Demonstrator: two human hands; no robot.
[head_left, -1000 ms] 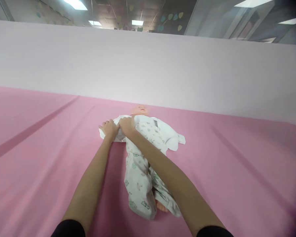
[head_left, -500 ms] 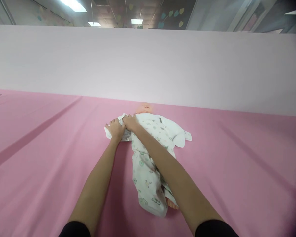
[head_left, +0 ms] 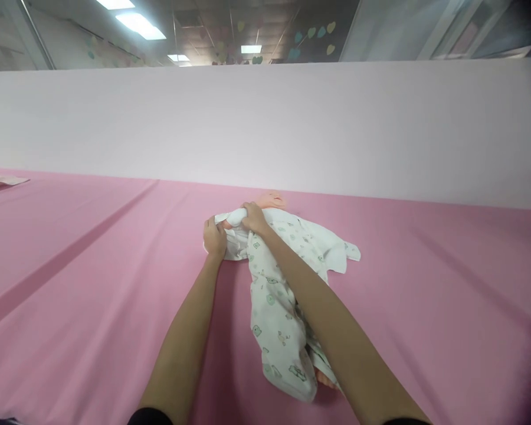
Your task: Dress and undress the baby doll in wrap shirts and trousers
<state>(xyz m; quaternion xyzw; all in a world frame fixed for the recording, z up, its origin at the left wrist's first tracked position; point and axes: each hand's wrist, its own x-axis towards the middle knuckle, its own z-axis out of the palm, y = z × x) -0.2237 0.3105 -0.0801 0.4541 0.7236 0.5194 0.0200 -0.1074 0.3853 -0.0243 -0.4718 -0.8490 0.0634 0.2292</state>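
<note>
A baby doll (head_left: 272, 199) lies on its back on the pink sheet (head_left: 92, 265), head towards the far wall. It wears a white romper (head_left: 278, 301) with small green prints. My left hand (head_left: 215, 238) grips the romper's left sleeve near its end. My right hand (head_left: 253, 217) pinches the same sleeve close to the doll's shoulder, bunching the cloth between both hands. One bare foot (head_left: 325, 381) of the doll peeks out under my right forearm. The other sleeve (head_left: 340, 254) lies flat to the right.
A pale lilac wall panel (head_left: 292, 124) runs across behind the doll. The pink sheet has long creases running diagonally at the left. A pale cloth piece (head_left: 0, 182) lies at the far left edge.
Both hands have gathered the left sleeve tighter and lifted it towards the doll's shoulder. The view has shifted, so the doll sits further right in the picture.
</note>
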